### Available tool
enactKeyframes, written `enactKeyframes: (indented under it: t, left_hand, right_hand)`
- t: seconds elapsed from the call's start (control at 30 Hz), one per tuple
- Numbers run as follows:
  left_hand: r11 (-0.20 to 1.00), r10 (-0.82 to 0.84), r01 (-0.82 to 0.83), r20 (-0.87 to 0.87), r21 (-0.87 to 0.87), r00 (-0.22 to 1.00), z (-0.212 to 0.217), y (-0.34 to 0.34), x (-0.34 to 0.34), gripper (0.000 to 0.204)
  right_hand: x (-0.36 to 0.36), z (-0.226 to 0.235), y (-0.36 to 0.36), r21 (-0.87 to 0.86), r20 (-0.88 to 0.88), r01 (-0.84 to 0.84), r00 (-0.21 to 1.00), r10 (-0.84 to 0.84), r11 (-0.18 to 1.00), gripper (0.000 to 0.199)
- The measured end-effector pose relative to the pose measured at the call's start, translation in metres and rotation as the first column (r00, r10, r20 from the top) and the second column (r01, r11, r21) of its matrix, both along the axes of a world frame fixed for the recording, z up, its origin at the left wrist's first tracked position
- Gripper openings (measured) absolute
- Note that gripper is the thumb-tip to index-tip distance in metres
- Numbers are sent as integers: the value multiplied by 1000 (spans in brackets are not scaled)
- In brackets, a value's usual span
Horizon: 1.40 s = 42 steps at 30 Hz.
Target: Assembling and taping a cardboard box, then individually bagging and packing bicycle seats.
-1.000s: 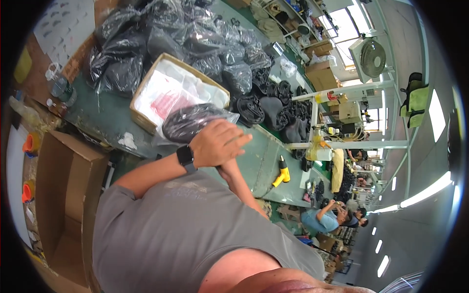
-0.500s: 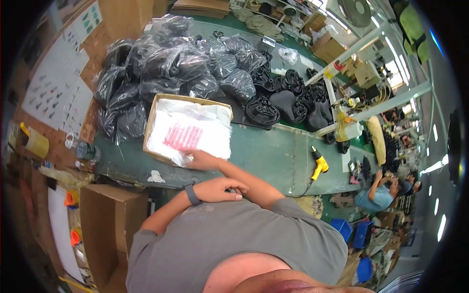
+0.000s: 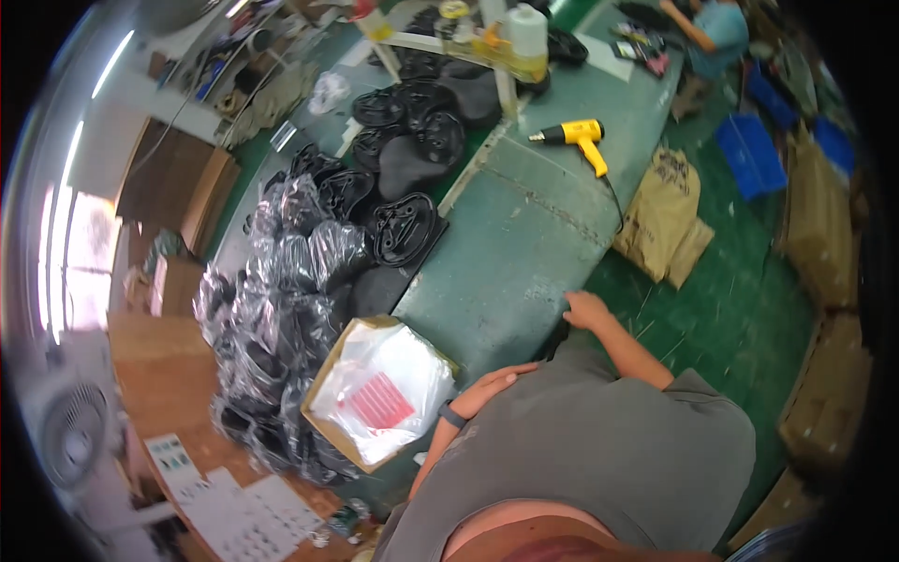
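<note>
My left hand (image 3: pixel 496 386), with a dark band on its wrist, lies by the bench's front edge against my grey shirt. Its fingers are stretched out and hold nothing visible. My right hand (image 3: pixel 586 311) is at the same edge, farther right, its fingers curled inward; whatever may be in them is hidden. Left of my left hand stands an open cardboard box (image 3: pixel 330 433), lined with clear and white plastic bags (image 3: pixel 426 361) bearing red print. Black bicycle saddles wrapped in clear plastic (image 3: pixel 281 244) are heaped behind the box. Unwrapped black saddles (image 3: pixel 405 229) lie beyond them.
A yellow heat gun (image 3: pixel 585 140) rests on the green bench (image 3: pixel 496 262), its cord running over the front edge. Brown sacks (image 3: pixel 660 220) and blue bins (image 3: pixel 749 155) are on the floor at right. Cardboard boxes (image 3: pixel 829 384) line the right side. Another person (image 3: pixel 719 37) works at far right.
My right hand has left the bags in the box and moved right to the bench edge. My left hand's fingers have straightened. The view has turned to the right.
</note>
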<state>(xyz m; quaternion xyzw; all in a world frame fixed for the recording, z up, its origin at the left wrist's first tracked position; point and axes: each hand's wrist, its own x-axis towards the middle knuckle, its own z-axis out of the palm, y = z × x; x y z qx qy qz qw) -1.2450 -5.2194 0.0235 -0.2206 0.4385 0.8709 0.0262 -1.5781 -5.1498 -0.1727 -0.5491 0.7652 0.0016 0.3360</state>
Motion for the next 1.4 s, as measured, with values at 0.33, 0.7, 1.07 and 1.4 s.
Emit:
enactKeyframes:
  t: [0.33,0.7,1.07,1.4]
  left_hand:
    - [800,315,-17,396,-600,862,-61,-51,-106,51]
    - [704,530,229,712,-672,460,-40,-27,-65,54]
    - [67,953,351,163,-934,254,-99,-266,-40,71]
    - [185,862,586,416,-789,289,-205,-283,-63,78]
  right_hand:
    - [-30,-6,-186,326,813,-32,519,-263,945,70]
    - [32,-58,-547,-14,649,289,731,-211,957,106]
    - [-8,-36,-428,-231,632,265,772,-63,936,98]
    - [-175,-26,-144,-186,398,272,899,-180,944,78]
